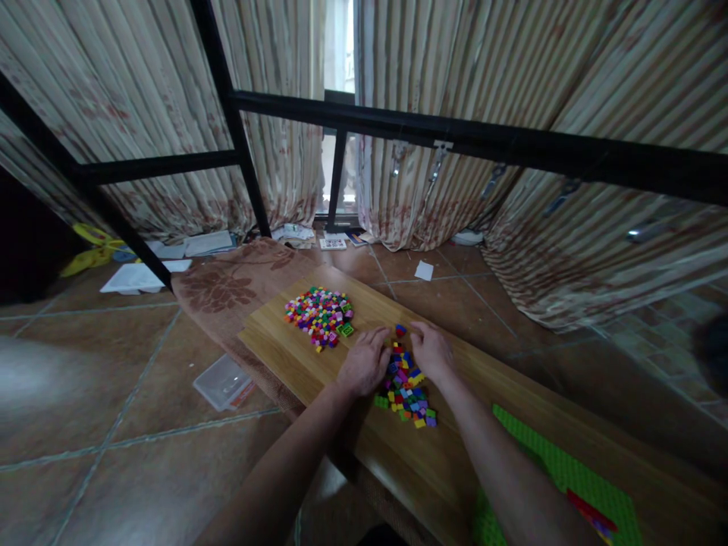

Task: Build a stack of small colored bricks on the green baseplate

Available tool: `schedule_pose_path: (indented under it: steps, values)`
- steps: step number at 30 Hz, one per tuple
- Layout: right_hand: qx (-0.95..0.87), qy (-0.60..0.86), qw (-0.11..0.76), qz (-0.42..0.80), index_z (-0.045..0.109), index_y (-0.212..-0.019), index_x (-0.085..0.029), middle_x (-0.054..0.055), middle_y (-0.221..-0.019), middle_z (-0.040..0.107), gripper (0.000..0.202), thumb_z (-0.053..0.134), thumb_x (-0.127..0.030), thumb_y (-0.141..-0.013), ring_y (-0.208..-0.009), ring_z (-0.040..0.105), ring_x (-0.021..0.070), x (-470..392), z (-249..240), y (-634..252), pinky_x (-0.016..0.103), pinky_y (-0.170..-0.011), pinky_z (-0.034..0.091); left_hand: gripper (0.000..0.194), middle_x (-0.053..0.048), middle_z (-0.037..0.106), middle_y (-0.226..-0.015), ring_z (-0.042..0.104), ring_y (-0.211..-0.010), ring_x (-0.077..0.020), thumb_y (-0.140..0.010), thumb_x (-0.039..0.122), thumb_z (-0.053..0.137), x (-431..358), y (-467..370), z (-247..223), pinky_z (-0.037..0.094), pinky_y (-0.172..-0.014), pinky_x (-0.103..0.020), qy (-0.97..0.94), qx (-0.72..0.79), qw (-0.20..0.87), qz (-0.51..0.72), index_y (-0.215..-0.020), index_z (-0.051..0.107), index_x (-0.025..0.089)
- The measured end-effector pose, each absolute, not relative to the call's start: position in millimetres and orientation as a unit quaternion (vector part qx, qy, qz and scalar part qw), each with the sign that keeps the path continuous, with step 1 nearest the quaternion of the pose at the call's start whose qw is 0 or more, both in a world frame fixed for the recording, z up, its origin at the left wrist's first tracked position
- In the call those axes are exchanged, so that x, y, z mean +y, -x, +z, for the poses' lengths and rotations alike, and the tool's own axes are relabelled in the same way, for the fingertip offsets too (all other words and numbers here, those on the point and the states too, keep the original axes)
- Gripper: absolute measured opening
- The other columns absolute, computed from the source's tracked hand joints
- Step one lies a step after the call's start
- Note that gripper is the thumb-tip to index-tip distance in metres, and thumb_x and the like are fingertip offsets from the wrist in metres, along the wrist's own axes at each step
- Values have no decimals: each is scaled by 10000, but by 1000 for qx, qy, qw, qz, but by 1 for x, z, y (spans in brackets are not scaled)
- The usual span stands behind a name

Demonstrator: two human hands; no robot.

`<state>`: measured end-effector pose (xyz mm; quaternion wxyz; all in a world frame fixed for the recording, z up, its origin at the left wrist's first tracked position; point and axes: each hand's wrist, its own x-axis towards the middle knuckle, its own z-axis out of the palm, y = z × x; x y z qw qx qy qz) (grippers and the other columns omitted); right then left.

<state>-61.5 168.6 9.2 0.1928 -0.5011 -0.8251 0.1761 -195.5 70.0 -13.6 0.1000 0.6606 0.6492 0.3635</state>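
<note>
A loose pile of toy building bricks [405, 385], in yellow, blue, purple, green and orange, lies on the wooden board [364, 455]. Along its left side my left hand [367, 360] rests low, fingers stretched forward and holding nothing that shows. My right hand [433, 350] is on the other side, its fingers apart and pointing toward a small red and blue piece [400, 331] at the pile's far end. A second, denser heap of small bricks [319, 312] spreads beyond my left hand, with green bricks [345, 330] at its near edge.
A green studded baseplate [560, 462] bearing a red brick piece [591, 509] lies at the right, partly behind my forearm. Clear plastic container [223, 381] stands on the tiled floor. Black metal railing [398, 121] crosses before the curtains [449, 68]. Papers [210, 243] lie beyond.
</note>
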Motion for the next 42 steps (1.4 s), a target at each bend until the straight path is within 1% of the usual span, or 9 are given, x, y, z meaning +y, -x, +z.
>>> schedule_pose_path:
  steps: [6, 16, 22, 25, 28, 30, 33, 37, 42]
  values:
    - [-829, 486, 197, 195, 693, -903, -152, 124, -997, 637, 168, 567, -175, -793, -966, 609, 232, 184, -3, 86, 332, -885, 429, 421, -118, 513, -1346, 453, -1253, -224, -904, 242, 413, 66, 195, -7, 339, -1087, -415, -710, 617, 109, 322, -1313, 449, 154]
    - [-757, 509, 281, 299, 664, -758, -190, 35, -758, 678, 106, 596, -134, -699, -747, 631, 184, 160, -3, 52, 312, -744, 467, 393, -103, 574, -1270, 521, -1154, -218, -902, 215, 374, 56, 192, -3, 375, -1044, -412, -754, 541, 182, 325, -1277, 486, 175]
    - [-661, 520, 390, 374, 673, -855, -166, 69, -851, 713, 194, 598, -297, -731, -793, 660, 191, 129, 9, 18, 343, -769, 509, 360, -104, 600, -1236, 517, -1166, -232, -921, 294, 392, 46, 188, 11, 354, -1051, -432, -714, 565, 185, 370, -1229, 543, 185]
    - [-558, 483, 450, 503, 683, -917, -170, 65, -867, 723, 317, 671, -396, -695, -758, 666, 184, 95, 22, 6, 340, -715, 532, 345, -112, 619, -1197, 525, -1155, -247, -910, 331, 451, 31, 173, 32, 339, -1052, -442, -647, 602, 171, 435, -1193, 571, 174]
    - [-458, 427, 474, 620, 706, -915, -194, 39, -823, 721, 343, 753, -403, -647, -697, 646, 156, 57, 40, -4, 322, -700, 528, 310, -88, 654, -1098, 594, -1028, -214, -901, 353, 487, 12, 142, 54, 445, -928, -352, -576, 589, 254, 507, -1137, 595, 184]
    - [-444, 408, 485, 633, 715, -917, -206, 33, -838, 722, 322, 760, -386, -654, -722, 642, 154, 36, 52, -12, 311, -715, 521, 270, -60, 677, -945, 632, -850, -178, -890, 359, 510, 0, 119, 65, 494, -786, -291, -529, 545, 353, 546, -1065, 611, 180]
    - [-450, 408, 502, 616, 722, -901, -213, 32, -837, 724, 295, 756, -379, -660, -744, 641, 160, 13, 65, -24, 301, -721, 517, 181, -20, 650, -768, 608, -708, -140, -847, 319, 578, -14, 91, 74, 487, -690, -242, -477, 508, 432, 573, -923, 639, 166]
    - [-468, 416, 505, 594, 730, -886, -215, 26, -791, 718, 277, 745, -386, -669, -724, 642, 160, -13, 73, -45, 297, -712, 522, 121, -19, 653, -720, 609, -696, -142, -786, 271, 642, -35, 74, 76, 493, -679, -238, -439, 512, 475, 565, -800, 657, 151]
    - [-400, 429, 500, 637, 728, -779, -188, 8, -658, 678, 288, 777, -425, -622, -578, 606, 134, -54, 64, -65, 263, -587, 515, 165, -55, 697, -794, 648, -722, -168, -780, 293, 653, -74, 53, 66, 527, -734, -287, -436, 513, 533, 512, -849, 678, 146]
